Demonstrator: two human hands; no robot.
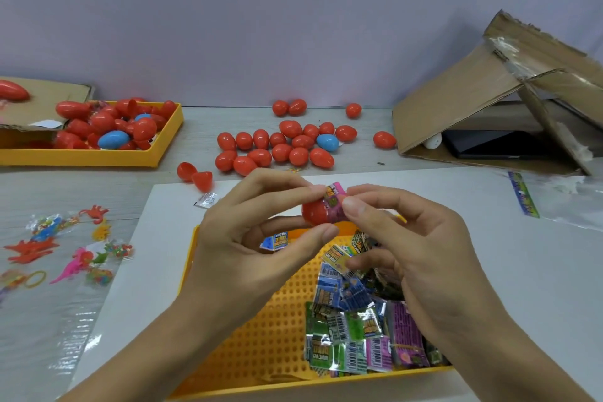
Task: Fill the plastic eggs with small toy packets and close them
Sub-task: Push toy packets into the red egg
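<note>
With many closed red plastic eggs (277, 148) heaped toward the counter's far edge, the left hand (261, 238) pinches a red plastic egg half (315, 213) while the right hand (408, 248) pinches a pink toy packet (336, 202) into it, above the near-edge yellow perforated tray (261, 336) of unused packets (359, 336).

Plain pale lavender-grey wall (293, 16) fills the upper half of the frame, unmarked, evenly lit, no hard shadows. Below it a light grey wood-grain table (202, 121) runs the full width; wall meets tabletop about a third of the way down. White sheet (522, 271) covers the centre and right of the table. Opened brown cardboard box (473, 101) sits upper right, flaps raised, against the wall. Flat cardboard piece (49, 98) at the left edge. Diffuse, soft light.
</note>
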